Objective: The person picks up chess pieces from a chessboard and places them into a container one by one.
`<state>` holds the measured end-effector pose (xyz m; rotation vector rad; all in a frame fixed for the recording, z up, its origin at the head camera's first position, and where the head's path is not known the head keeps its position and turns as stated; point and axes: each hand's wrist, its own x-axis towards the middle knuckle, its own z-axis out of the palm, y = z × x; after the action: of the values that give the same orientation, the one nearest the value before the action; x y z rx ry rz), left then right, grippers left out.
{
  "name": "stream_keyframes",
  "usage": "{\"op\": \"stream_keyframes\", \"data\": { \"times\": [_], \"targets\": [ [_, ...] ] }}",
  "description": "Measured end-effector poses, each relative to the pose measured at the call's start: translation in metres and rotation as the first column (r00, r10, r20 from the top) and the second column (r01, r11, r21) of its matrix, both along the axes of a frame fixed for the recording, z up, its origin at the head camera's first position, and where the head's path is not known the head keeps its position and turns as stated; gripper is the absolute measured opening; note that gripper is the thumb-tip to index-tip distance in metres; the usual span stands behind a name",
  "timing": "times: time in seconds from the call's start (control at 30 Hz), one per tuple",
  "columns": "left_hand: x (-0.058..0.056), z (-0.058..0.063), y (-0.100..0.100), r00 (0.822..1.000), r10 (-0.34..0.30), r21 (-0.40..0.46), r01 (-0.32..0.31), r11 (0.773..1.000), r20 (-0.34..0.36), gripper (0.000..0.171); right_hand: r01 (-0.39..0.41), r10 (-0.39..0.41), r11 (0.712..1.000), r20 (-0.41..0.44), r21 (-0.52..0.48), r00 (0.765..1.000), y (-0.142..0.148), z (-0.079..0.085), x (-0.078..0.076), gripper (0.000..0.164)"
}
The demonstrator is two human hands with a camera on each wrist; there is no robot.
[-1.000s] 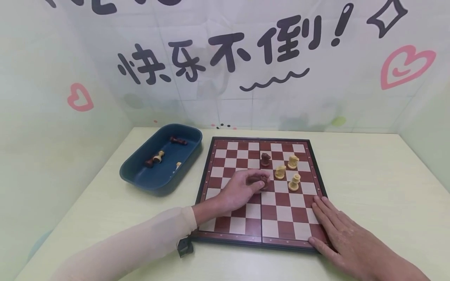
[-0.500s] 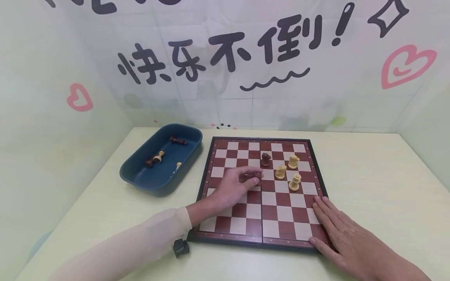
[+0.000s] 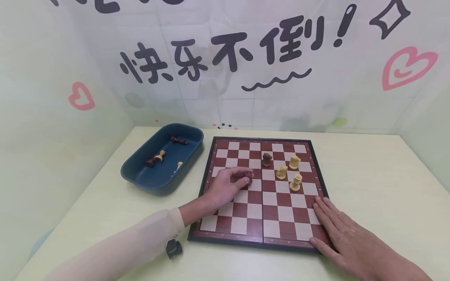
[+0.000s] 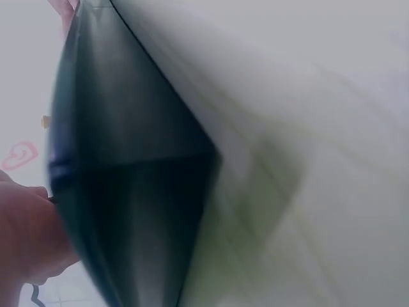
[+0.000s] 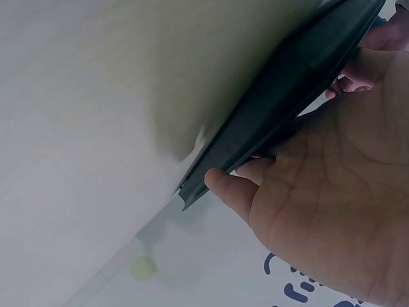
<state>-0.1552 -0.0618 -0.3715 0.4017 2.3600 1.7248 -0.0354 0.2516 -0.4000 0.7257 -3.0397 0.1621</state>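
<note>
My left hand [image 3: 226, 187] pinches a dark red chess piece [image 3: 249, 178] between thumb and fingers, over the left half of the checkered chessboard [image 3: 239, 225]. The fingers cover much of that piece, so its kind cannot be told. My right hand [image 3: 355, 238] lies with its fingers extended on the board's right edge near the front corner. Standing on the right half are a dark red knight [image 3: 266, 159], a cream knight [image 3: 281, 172], another cream knight [image 3: 294, 162] and a taller cream piece [image 3: 296, 182]. In the right wrist view, the right palm [image 5: 339, 204] shows beside the board's dark side [image 5: 255, 121].
To the board's left stands a deep blue tray [image 3: 128, 171] with several loose chess pieces [image 3: 159, 156] lying in it. A small black device [image 3: 174, 248] sits by the left sleeve. A printed cloth [image 3: 197, 113] hangs behind the table [image 3: 365, 168].
The left hand has shifted left across the board with the dark red chess piece, from near the centre line onto the left half. My right hand has stayed in place.
</note>
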Motion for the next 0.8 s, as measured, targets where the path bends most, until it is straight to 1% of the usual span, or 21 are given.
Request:
{"op": "stream_keyframes", "data": {
  "times": [0.23, 0.4, 0.47, 0.57, 0.63, 0.73, 0.8],
  "targets": [
    [-0.005, -0.001, -0.006, 1.0, 0.02, 0.025, -0.021, 0.999, 0.007, 0.028, 0.019, -0.02, 1.0, 0.029, 0.004, 0.999, -0.002, 0.001, 0.0, 0.085],
    [-0.007, 0.003, -0.012, 0.998, 0.056, 0.018, -0.056, 0.998, 0.004, 0.028, 0.002, -0.002, 1.0, 0.003, 0.006, 1.0, -0.002, 0.001, 0.001, 0.085],
    [-0.009, 0.005, -0.014, 0.998, 0.07, 0.022, -0.07, 0.997, -0.003, 0.029, -0.01, 0.011, 1.0, -0.02, 0.005, 1.0, -0.001, 0.002, 0.001, 0.084],
    [-0.01, 0.007, -0.018, 0.997, 0.073, 0.056, -0.072, 0.996, -0.019, 0.031, -0.016, 0.016, 1.0, -0.026, 0.006, 1.0, -0.001, 0.002, 0.0, 0.084],
    [-0.011, 0.007, -0.019, 0.997, 0.072, 0.072, -0.071, 0.995, -0.018, 0.032, -0.017, 0.017, 1.0, -0.026, 0.005, 0.999, -0.001, 0.002, 0.0, 0.084],
    [-0.012, 0.007, -0.02, 0.998, 0.067, 0.073, -0.066, 0.995, -0.018, 0.032, -0.02, 0.021, 1.0, -0.026, 0.009, 0.999, 0.0, 0.001, -0.001, 0.084],
    [-0.012, 0.005, -0.021, 0.997, 0.068, 0.058, -0.066, 0.996, -0.027, 0.032, -0.025, 0.025, 1.0, -0.034, 0.013, 0.999, 0.001, 0.0, 0.0, 0.085]
  ]
}}
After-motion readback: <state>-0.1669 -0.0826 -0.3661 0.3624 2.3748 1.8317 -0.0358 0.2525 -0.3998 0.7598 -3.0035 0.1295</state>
